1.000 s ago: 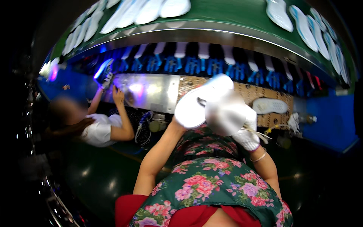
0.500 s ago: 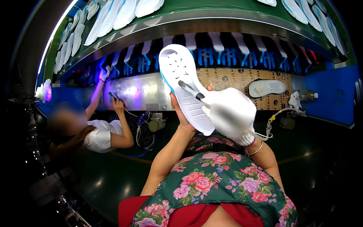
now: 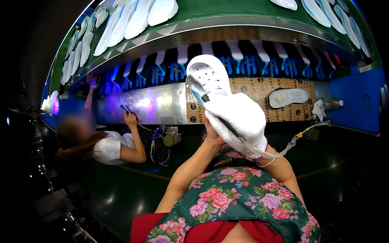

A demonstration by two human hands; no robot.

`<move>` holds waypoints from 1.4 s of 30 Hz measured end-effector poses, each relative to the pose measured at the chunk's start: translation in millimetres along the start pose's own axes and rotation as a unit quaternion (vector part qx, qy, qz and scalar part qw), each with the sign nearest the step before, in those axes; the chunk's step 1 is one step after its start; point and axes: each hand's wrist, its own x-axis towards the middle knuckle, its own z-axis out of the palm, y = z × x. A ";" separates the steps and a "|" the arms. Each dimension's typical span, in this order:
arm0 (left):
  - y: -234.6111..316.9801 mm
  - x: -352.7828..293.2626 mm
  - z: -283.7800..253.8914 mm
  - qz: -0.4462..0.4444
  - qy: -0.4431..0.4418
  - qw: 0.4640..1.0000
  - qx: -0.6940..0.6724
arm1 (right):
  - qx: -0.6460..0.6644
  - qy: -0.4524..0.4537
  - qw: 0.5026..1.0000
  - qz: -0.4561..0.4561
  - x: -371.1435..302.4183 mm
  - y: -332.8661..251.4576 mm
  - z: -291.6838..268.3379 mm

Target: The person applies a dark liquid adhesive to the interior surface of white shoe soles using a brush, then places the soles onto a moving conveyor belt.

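A white shoe sole [image 3: 216, 77], toe end up and tilted, is gripped by my bare left hand [image 3: 213, 133], whose fingers lie mostly behind its lower half. My right hand [image 3: 239, 121], in a white knit glove, is closed around a brush [image 3: 197, 87] and hides its handle as well as much of the sole. The dark bristles touch the sole's left rim. From the glove a pale hose [image 3: 279, 154] runs off to the right.
A second sole [image 3: 288, 98] lies on cardboard [image 3: 251, 91] over a metal bench. Beside it are a crumpled cloth [image 3: 319, 109] and a bottle [image 3: 336, 103]. Soles line the green upper shelf [image 3: 227, 14]. At left a co-worker [image 3: 109, 148] holds a brush.
The sole has shifted right and turned slightly. My gloved hand has moved the brush from the sole's middle to its left rim. The co-worker's far hand has moved left.
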 end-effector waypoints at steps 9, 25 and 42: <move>10.9 8.2 -9.2 0.031 0.015 0.999 -0.010 | -0.015 -0.028 0.999 -0.013 -9.2 8.3 3.7; 46.7 23.3 25.9 0.072 -0.109 0.991 -0.031 | 0.148 0.021 0.980 0.128 -25.9 25.9 8.0; 71.5 30.4 30.7 -0.043 -0.256 0.963 -0.074 | 0.123 -0.102 0.987 -0.007 -36.0 21.3 6.5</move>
